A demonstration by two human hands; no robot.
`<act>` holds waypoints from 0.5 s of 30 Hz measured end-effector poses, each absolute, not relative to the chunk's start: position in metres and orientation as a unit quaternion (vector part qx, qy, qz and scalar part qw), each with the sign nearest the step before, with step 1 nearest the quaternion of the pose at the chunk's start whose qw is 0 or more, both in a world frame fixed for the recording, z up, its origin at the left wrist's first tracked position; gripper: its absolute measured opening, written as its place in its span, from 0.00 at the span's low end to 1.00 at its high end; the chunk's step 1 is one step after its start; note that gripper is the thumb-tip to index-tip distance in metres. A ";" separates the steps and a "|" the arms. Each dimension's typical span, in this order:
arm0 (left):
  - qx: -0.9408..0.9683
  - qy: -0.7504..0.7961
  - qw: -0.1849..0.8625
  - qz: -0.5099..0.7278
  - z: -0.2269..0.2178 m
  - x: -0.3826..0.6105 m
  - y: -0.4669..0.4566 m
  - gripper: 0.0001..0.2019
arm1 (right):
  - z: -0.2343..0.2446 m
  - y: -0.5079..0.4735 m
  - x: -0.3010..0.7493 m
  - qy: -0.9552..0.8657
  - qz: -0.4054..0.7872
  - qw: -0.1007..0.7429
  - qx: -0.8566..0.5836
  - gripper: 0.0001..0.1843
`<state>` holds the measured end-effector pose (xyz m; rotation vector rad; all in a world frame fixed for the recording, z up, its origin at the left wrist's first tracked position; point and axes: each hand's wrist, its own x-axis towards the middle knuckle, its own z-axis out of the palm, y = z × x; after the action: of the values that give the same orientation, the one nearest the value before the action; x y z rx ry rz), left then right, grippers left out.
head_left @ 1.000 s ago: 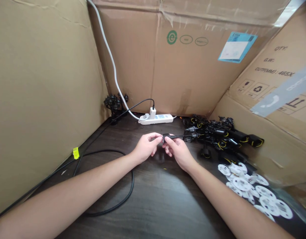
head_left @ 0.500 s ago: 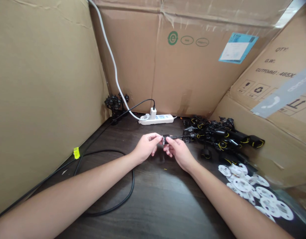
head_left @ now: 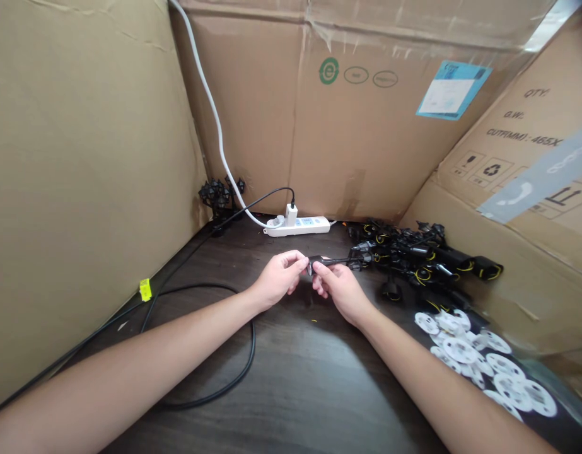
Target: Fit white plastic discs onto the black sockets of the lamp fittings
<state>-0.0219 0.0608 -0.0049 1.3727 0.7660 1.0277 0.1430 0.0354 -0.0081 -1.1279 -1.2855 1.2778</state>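
A small black plug (head_left: 315, 263) with a thin black cable (head_left: 335, 261) sits between my two hands, just above the dark wooden table (head_left: 291, 353). My left hand (head_left: 281, 277) pinches its near end with the fingertips. My right hand (head_left: 340, 291) grips it from the other side, and the fingers hide part of the plug. The cable runs right into a heap of black plugged cables (head_left: 413, 260) with yellow ties, close to my right hand.
Cardboard walls (head_left: 92, 157) stand at the left, back and right. A white power strip (head_left: 297, 226) with a charger lies against the back wall. Black cable (head_left: 200, 289) loops on the table. White perforated discs (head_left: 461, 350) lie at the front right, and small black parts (head_left: 217, 195) sit in the back corner.
Both hands stay in nearly the same place with the black plug between them. Only slight shifts of the fingers and the view show.
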 end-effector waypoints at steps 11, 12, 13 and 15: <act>0.602 0.336 0.572 0.444 -0.008 -0.022 0.061 0.24 | -0.009 0.035 0.143 -0.539 0.504 0.486 -0.468 0.31; 0.604 0.337 0.569 0.445 -0.009 -0.022 0.061 0.23 | -0.008 0.036 0.142 -0.536 0.507 0.487 -0.467 0.31; 0.605 0.338 0.566 0.446 -0.009 -0.021 0.061 0.23 | -0.008 0.036 0.142 -0.533 0.512 0.489 -0.464 0.31; 0.611 0.338 0.554 0.454 -0.009 -0.021 0.061 0.21 | -0.006 0.036 0.142 -0.522 0.529 0.491 -0.455 0.31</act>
<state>-0.0209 0.0608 -0.0090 1.4440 0.7990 1.0724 0.1423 0.0357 -0.0063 -1.1038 -1.2659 1.2837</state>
